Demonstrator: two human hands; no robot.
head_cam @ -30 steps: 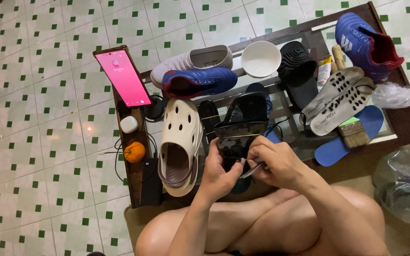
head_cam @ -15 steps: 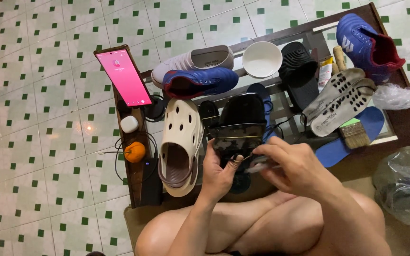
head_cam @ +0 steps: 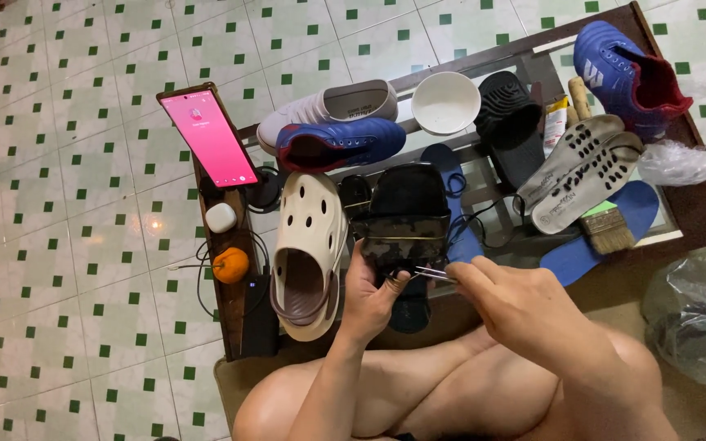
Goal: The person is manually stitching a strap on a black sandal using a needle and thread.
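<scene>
My left hand point(head_cam: 372, 296) grips the near edge of a black slide sandal with a camouflage strap point(head_cam: 406, 219), held just above the glass table point(head_cam: 700, 214). My right hand point(head_cam: 510, 296) pinches a thin metal tool point(head_cam: 432, 273) whose tip touches the strap's edge beside my left thumb. A cream clog point(head_cam: 308, 253) lies right beside my left hand.
On the table lie a blue and red shoe point(head_cam: 339, 144), a white sneaker point(head_cam: 330, 104), a white bowl point(head_cam: 445, 102), a black slide point(head_cam: 510, 110), grey insoles point(head_cam: 582, 170), a blue insole point(head_cam: 602, 238), a brush point(head_cam: 606, 229), another blue shoe point(head_cam: 627, 69). A lit pink phone point(head_cam: 208, 137), earbud case point(head_cam: 221, 217) and orange point(head_cam: 230, 265) sit left.
The sandal has been lifted and turned toward me between my hands. My right hand has shifted right and lower, with the metal tool at the strap edge.
</scene>
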